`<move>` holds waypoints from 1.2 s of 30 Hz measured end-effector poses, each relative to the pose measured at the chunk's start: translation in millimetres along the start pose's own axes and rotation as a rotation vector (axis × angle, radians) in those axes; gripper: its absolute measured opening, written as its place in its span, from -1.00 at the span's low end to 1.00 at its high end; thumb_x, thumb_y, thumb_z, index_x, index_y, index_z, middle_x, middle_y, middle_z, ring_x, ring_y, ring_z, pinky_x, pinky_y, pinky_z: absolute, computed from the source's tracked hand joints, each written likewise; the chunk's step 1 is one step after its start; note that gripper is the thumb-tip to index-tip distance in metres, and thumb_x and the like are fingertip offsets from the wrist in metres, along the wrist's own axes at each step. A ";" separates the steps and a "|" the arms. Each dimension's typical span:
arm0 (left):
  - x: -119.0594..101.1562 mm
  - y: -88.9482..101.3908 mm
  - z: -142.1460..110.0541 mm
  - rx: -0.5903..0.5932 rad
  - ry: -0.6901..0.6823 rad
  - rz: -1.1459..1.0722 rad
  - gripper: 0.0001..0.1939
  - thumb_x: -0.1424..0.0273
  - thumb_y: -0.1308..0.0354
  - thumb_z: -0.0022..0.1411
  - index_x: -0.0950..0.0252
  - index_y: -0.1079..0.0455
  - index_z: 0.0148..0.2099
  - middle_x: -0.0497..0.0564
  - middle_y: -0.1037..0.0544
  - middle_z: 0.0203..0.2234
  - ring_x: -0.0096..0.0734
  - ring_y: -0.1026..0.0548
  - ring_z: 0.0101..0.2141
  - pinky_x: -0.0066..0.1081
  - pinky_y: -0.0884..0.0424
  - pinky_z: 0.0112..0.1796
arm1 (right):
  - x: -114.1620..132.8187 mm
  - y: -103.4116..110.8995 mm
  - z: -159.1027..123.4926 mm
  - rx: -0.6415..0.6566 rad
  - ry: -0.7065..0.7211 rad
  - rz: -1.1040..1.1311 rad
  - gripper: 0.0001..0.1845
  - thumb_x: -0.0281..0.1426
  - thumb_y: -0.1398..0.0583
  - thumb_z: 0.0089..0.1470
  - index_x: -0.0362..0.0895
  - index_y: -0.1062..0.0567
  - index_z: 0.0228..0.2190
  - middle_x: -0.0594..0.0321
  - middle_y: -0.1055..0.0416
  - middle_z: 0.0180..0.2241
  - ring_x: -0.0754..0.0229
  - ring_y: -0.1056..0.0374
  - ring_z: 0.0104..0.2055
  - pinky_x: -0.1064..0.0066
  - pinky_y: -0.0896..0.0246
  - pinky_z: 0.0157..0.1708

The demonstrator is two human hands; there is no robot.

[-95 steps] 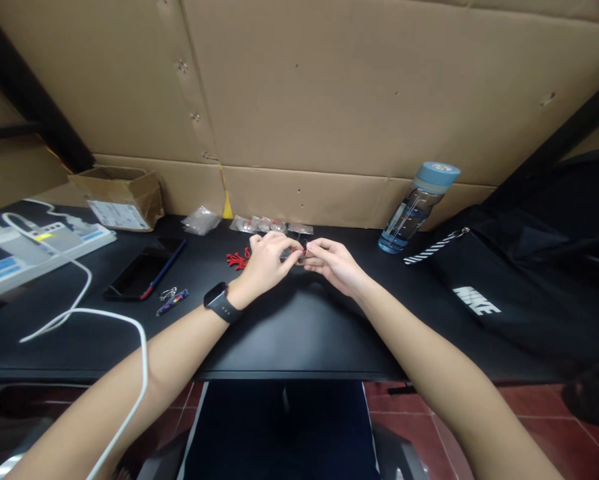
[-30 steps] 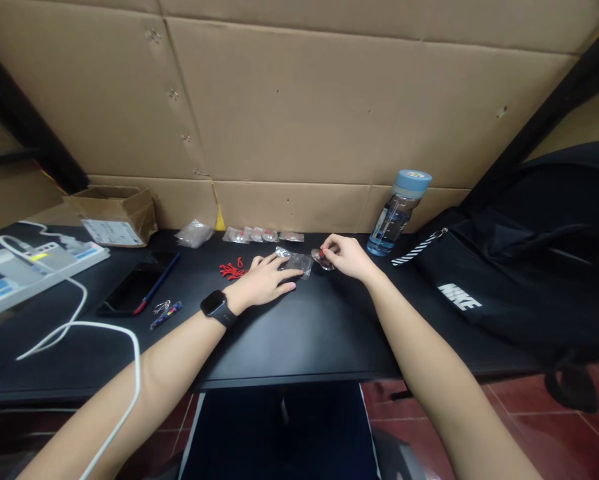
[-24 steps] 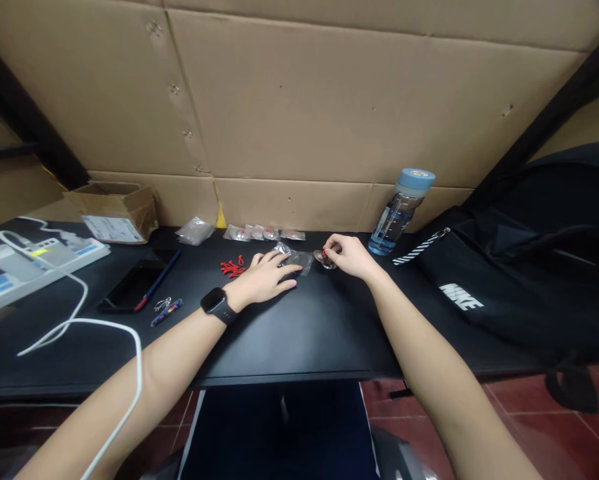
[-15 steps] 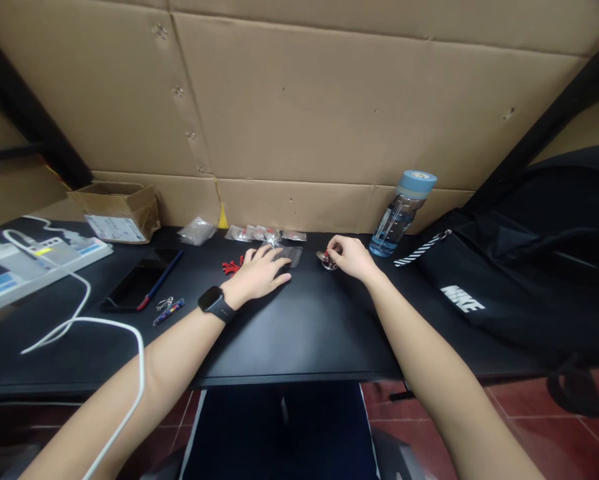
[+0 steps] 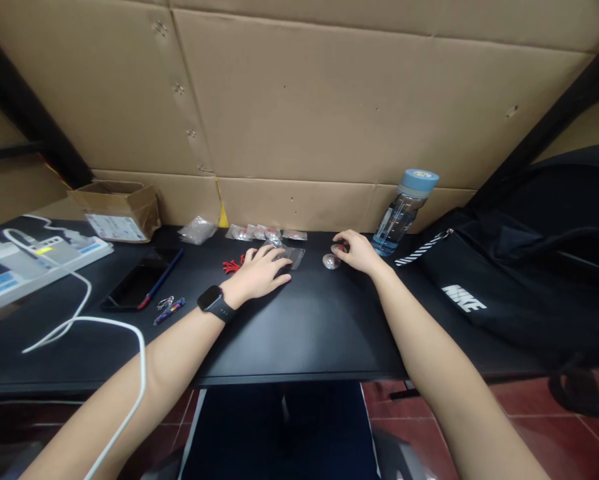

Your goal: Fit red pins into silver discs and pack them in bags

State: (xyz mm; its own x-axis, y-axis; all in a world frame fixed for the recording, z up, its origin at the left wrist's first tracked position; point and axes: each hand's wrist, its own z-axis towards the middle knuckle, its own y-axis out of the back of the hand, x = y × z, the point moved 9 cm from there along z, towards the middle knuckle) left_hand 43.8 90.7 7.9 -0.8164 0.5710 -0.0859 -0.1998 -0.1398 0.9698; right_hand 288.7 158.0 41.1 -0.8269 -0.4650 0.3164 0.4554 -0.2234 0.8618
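My left hand lies flat on the black desk, fingers stretched out, with its fingertips on a small clear plastic bag. A black watch is on that wrist. My right hand rests further right with its fingers curled; whether they hold anything is hidden. A small round silvery piece lies on the desk just left of it. A bunch of red cords sits left of my left hand. Several small clear bags line the back edge.
A blue-capped water bottle stands at the back right, beside a black bag. On the left are a phone with a pen, small key rings, a white cable, a power strip and a cardboard box.
My hands have parted from working one item together. The left pushed the clear bag back along the desk. The right set the round silvery piece down and moved slightly right of it.
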 end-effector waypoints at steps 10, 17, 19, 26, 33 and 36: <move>5.3 28.6 2.5 -0.092 0.034 -0.088 -0.54 0.17 -0.09 0.42 0.02 -0.39 0.31 0.10 -0.42 0.33 0.12 -0.22 0.34 0.14 -0.15 0.22 | 25.7 -18.0 -10.4 0.334 0.112 0.180 -0.65 -0.42 -0.43 -0.03 0.00 -0.69 -0.14 0.26 -0.67 -0.17 0.09 -0.57 -0.16 0.33 -0.38 -0.07; 128.9 66.0 -23.7 -0.205 0.427 -0.072 -0.71 0.34 -0.15 0.21 0.16 -0.56 -0.03 0.10 -0.65 0.01 0.13 -0.46 0.12 0.02 -0.33 0.08 | 22.0 -19.1 -11.8 0.377 0.120 0.205 -0.70 -0.37 -0.41 0.03 -0.01 -0.68 -0.13 0.26 -0.66 -0.18 0.11 -0.56 -0.15 0.34 -0.36 -0.06; 146.1 52.6 -26.6 -0.087 0.432 -0.135 -0.77 0.26 -0.20 0.20 0.14 -0.59 -0.12 0.02 -0.70 -0.09 0.00 -0.56 -0.01 -0.12 -0.39 0.02 | 21.5 -18.3 -11.8 0.382 0.111 0.199 -0.69 -0.36 -0.41 0.04 0.01 -0.67 -0.12 0.28 -0.66 -0.18 0.11 -0.56 -0.14 0.33 -0.36 -0.05; 130.5 26.7 -16.4 0.027 0.368 -0.100 -0.74 0.15 -0.20 0.25 0.09 -0.61 -0.11 -0.02 -0.73 -0.24 -0.12 -0.63 -0.16 -0.25 -0.40 -0.14 | 23.9 -8.7 -10.4 0.312 0.101 0.216 -0.67 -0.34 -0.42 0.03 -0.01 -0.67 -0.11 0.24 -0.67 -0.15 0.07 -0.56 -0.12 0.28 -0.37 -0.04; 128.3 19.9 -17.0 0.084 0.274 -0.131 -0.73 0.34 -0.22 0.22 0.03 -0.61 -0.05 -0.04 -0.71 -0.13 -0.09 -0.58 -0.02 -0.19 -0.36 -0.01 | 41.5 4.1 -9.9 0.187 0.144 0.261 -0.63 -0.32 -0.39 0.08 -0.04 -0.65 -0.04 0.21 -0.65 -0.08 0.07 -0.56 -0.08 0.26 -0.39 0.01; 130.7 18.8 -16.5 0.081 0.298 -0.076 -0.85 0.32 -0.23 0.23 0.06 -0.61 -0.18 0.00 -0.70 -0.16 -0.05 -0.57 -0.05 -0.15 -0.37 -0.01 | 52.2 6.1 -11.0 0.170 0.157 0.292 -0.57 -0.32 -0.41 0.05 -0.03 -0.63 0.00 0.20 -0.65 -0.07 0.07 -0.56 -0.06 0.25 -0.40 0.01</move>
State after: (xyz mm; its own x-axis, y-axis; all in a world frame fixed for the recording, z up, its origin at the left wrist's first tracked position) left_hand -75.6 149.4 11.1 -0.9260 0.3132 -0.2106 -0.2325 -0.0338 0.9720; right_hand 251.9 122.9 58.6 -0.6036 -0.6169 0.5051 0.5920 0.0776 0.8022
